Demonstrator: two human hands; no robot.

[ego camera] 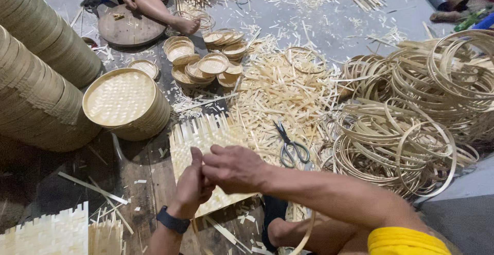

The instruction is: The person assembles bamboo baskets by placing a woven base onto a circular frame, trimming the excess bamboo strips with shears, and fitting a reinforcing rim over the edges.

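Note:
A flat woven bamboo mat [203, 137] lies in front of me, its far edge ragged with loose strip ends. My left hand [191, 185], with a dark watch on the wrist, grips the mat's near part with the thumb up. My right hand [234, 168] crosses over from the right and closes on the mat next to the left hand. Both hands press together over the same spot. Part of the mat is hidden under them.
Scissors [291, 147] lie on a heap of bamboo offcuts [280, 93]. Bamboo hoops [411, 111] pile up at right. A stack of round woven trays [126, 103] stands at left, small ones [206, 65] beyond. Another person's legs [154, 3] rest near a wooden disc.

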